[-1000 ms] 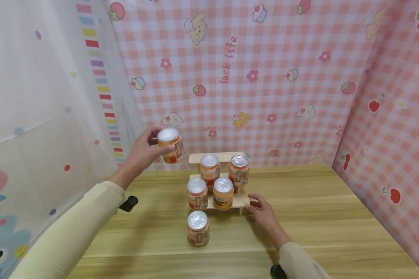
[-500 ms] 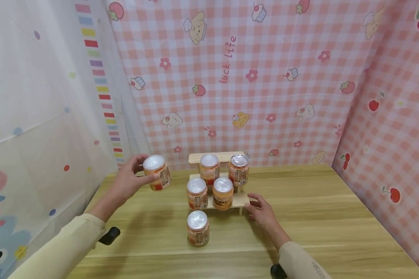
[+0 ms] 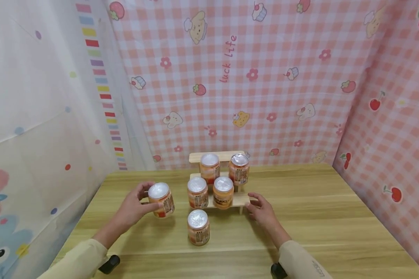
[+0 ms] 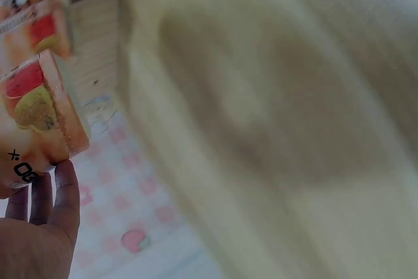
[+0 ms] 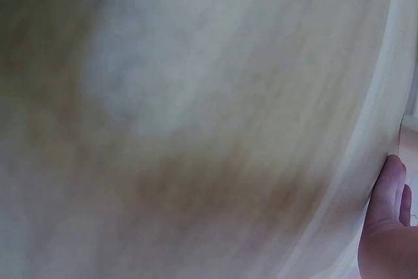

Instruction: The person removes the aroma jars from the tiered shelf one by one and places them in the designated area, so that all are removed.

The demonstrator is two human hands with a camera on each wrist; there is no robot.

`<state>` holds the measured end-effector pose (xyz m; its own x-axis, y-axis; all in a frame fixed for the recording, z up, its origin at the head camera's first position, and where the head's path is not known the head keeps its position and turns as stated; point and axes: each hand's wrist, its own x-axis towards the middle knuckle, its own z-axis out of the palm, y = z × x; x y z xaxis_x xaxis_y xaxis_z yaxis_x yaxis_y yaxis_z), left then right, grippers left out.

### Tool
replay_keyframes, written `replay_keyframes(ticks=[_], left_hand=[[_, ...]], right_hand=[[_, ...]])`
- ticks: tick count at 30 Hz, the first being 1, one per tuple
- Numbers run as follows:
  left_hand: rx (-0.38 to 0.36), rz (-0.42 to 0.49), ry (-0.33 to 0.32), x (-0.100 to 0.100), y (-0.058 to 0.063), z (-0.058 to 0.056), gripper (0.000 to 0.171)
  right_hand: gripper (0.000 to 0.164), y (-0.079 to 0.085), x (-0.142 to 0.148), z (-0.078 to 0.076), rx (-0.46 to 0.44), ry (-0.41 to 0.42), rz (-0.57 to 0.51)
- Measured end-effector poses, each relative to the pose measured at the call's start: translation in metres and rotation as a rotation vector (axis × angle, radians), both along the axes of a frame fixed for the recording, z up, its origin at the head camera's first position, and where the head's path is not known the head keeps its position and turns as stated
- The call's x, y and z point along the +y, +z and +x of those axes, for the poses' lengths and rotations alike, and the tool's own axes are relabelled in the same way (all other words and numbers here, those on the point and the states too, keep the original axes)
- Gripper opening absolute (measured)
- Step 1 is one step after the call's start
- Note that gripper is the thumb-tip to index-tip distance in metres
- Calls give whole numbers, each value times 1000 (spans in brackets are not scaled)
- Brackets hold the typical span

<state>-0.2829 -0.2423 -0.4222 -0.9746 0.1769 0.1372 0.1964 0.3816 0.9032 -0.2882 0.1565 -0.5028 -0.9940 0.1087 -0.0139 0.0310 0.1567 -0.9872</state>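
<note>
My left hand (image 3: 134,205) grips an orange-labelled can (image 3: 167,205) with a silver lid, upright and low over the table, left of the wooden tiered rack (image 3: 241,199). Thumb and fingers lie on either side of it; the left wrist view shows fingers (image 4: 65,194) along the can's fruit-printed label. Matching cans stand on the rack: two on the middle tier, such as the back right can (image 3: 239,174), and two on the lowest, such as the front left can (image 3: 198,197). At the right end of the lowest tier, my right hand (image 3: 262,211) touches the wood with its fingertips.
Another can (image 3: 198,232) stands on the wooden table (image 3: 317,232) in front of the rack. A pink checked cloth (image 3: 265,97) hangs close behind the rack. A white printed curtain (image 3: 56,135) borders the table's left side.
My left hand has brought its can down from above and left of the rack toward the table, shifting left, then slightly right. The right hand and the other cans have stayed put.
</note>
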Motion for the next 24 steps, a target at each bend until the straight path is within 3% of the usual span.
replay_keyframes(ticks=[8, 16, 24], left_hand=[[-55, 82, -46, 13, -31, 14, 69], [-63, 68, -68, 23, -49, 28, 65], [-73, 70, -79, 24, -58, 32, 67]], right_hand=[[39, -1, 2, 1, 1, -1, -17], [39, -2, 2, 2, -5, -3, -33], [39, -2, -1, -1, 6, 9, -17]])
